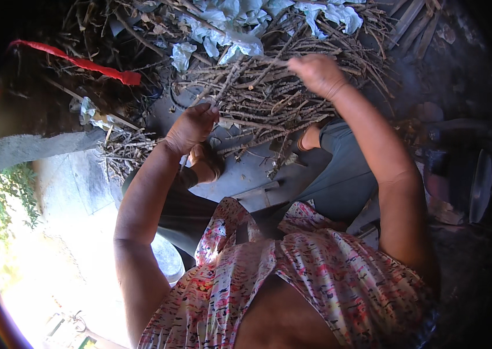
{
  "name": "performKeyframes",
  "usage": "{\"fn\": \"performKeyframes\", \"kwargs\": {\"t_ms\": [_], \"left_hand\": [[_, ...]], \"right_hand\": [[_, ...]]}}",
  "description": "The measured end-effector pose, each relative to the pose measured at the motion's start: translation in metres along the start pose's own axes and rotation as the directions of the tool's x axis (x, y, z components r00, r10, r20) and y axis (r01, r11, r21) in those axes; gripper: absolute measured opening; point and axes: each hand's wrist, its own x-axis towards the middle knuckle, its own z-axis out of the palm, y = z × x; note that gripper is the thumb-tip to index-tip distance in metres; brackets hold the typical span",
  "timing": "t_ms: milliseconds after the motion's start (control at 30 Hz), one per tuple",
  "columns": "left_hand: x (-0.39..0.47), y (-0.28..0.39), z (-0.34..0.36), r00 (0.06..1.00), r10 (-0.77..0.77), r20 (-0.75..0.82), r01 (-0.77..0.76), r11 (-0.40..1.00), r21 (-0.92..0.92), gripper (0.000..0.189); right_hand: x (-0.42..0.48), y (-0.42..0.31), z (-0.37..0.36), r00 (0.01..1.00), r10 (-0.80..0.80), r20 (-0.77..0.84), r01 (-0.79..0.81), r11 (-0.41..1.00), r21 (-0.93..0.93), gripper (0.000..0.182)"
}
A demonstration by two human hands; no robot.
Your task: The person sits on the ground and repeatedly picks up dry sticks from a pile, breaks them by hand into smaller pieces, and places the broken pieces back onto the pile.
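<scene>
A wide heap of thin dry sticks [272, 100] lies on the floor before my feet. My left hand [195, 122] is over the heap's left edge, its fingers closed on a thin stick [230, 80] that slants up to the right. My right hand [316, 74] is above the heap's right part, its fingers curled; blur hides whether something thin is between them. Crumpled pale plastic sheeting [237, 30] covers the far side of the sticks.
A red strip [75, 61] lies over dark brushwood at the upper left. A smaller pile of twigs [126, 150] is beside my left foot. Split wood pieces [420, 26] lie at the upper right. Dark vessels [455, 183] stand to the right, and a pale round container [167, 259] is at my left.
</scene>
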Motion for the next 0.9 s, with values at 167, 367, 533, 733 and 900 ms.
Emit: {"fn": "performKeyframes", "kwargs": {"t_ms": [167,367,533,733,900], "left_hand": [[0.025,-0.016,-0.018,0.996,0.030,-0.087,-0.025,0.998,0.054,0.025],[0.043,-0.031,0.023,0.996,0.059,0.062,-0.075,0.952,0.296,0.026],[0.041,-0.032,0.014,0.978,0.004,0.207,-0.048,0.976,0.210,0.025],[0.057,-0.084,-0.013,0.974,0.199,-0.107,-0.176,0.965,0.196,0.022],[0.047,-0.027,-0.026,0.933,-0.115,-0.342,-0.122,0.790,-0.601,0.028]], "right_hand": [[-0.017,0.043,-0.040,0.913,0.381,-0.145,-0.371,0.924,0.092,0.014],[0.033,-0.073,-0.006,0.896,-0.352,-0.269,0.361,0.932,-0.018,0.014],[0.019,-0.054,-0.001,0.965,-0.259,0.046,0.259,0.966,0.009,0.006],[0.015,-0.042,0.007,0.994,-0.076,0.082,0.065,0.990,0.124,0.015],[0.010,-0.116,0.038,0.957,0.185,0.221,-0.252,0.911,0.326,0.021]]}}
